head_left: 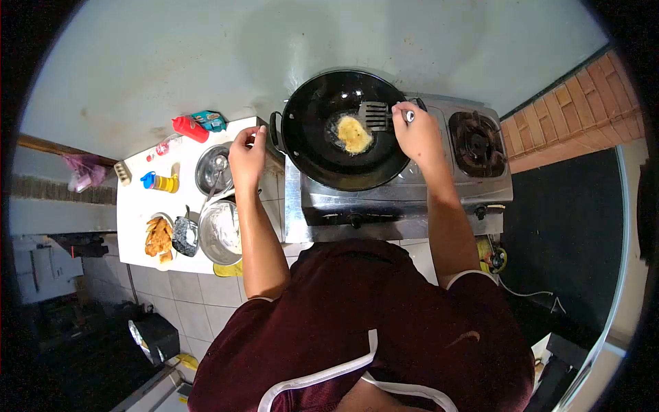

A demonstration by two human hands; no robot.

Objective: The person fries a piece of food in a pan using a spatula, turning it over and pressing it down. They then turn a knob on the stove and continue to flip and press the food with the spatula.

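Observation:
My right hand (417, 137) is closed around the handle of a slotted spatula (375, 115). The spatula's blade is at the upper right edge of a golden, battered piece of food (353, 134), which sizzles in oil at the bottom of a black wok (312, 161). The wok sits on the left burner of a steel gas stove (412, 199). My left hand (248, 156) is raised just left of the wok's loop handle (274, 132), fingers curled together, with nothing showing in them.
Left of the stove, a white table (137, 213) holds a metal bowl (207, 168), a pot of white batter (220, 233), fried pieces (158, 237), a red squeeze bottle (190, 128) and a yellow bottle (161, 182). A second burner (478, 144) is on the right.

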